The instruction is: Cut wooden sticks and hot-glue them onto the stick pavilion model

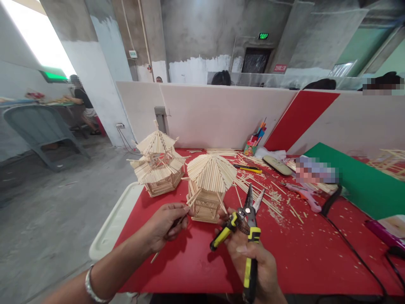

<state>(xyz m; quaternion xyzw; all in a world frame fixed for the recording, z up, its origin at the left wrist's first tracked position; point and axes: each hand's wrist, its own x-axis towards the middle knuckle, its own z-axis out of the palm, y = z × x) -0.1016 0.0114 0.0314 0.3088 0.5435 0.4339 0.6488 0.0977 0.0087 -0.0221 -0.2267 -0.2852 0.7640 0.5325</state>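
Note:
My left hand point(171, 221) is closed in a pinch on a thin wooden stick point(155, 257), whose lower end sticks out below the palm. Its fingertips are beside the lower left of a small wooden stick pavilion point(211, 175) with a conical roof. In my right hand point(249, 253) lie yellow-and-black cutting pliers point(248, 211), their blades apart and pointing up. That hand's fingertips reach the pavilion's lower right side. A second, two-tiered stick pavilion point(158, 164) stands behind and to the left.
Loose sticks and offcuts point(272, 194) litter the red table point(300, 261). Farther right are a pink glue gun point(305, 196), its black cable and a green board point(357, 177). A cutter point(248, 169) and a pen cup point(250, 146) are at the back by the white partition point(221, 114).

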